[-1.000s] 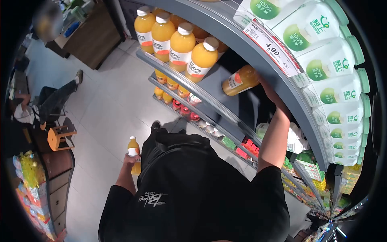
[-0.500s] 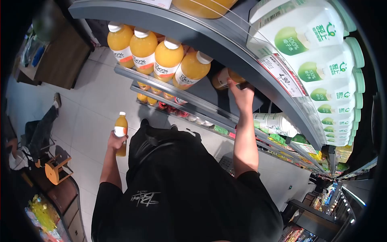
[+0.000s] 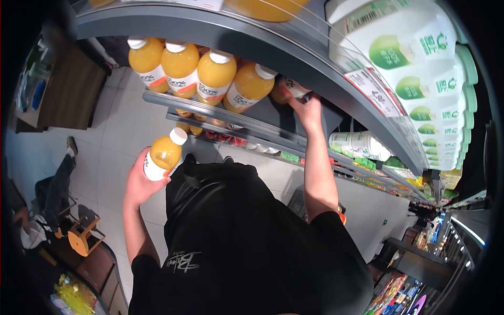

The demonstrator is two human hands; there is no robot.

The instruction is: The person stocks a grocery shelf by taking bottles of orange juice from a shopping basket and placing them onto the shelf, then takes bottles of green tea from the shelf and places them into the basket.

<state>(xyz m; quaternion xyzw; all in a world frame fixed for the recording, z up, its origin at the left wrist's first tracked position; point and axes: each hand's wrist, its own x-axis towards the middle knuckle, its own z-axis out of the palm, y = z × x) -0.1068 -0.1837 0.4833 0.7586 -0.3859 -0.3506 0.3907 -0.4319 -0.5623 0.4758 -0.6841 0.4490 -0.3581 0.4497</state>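
A white-capped bottle of orange juice (image 3: 167, 152) is held in my left hand (image 3: 140, 177), in front of the shelf and tilted toward it, fingers wrapped around its label. My right hand (image 3: 305, 111) reaches under the curved upper shelf, its thumb and fingers on another juice bottle (image 3: 295, 86) that stands behind the front row and is partly in shadow. Beside it, a row of juice bottles (image 3: 216, 77) with white caps lines the shelf edge (image 3: 210, 116).
Above is a curved shelf rim (image 3: 252, 34) with a price tag (image 3: 374, 93). White bottles with green caps (image 3: 420, 86) stand at the upper right. White containers (image 3: 358, 145) lie right of my right arm. A person's leg (image 3: 59, 176) and a wooden stool (image 3: 81, 236) are at left.
My left hand has raised its bottle toward the shelf, and the cap now tilts to the right. My right hand has shifted slightly left and up with the bottle it touches.
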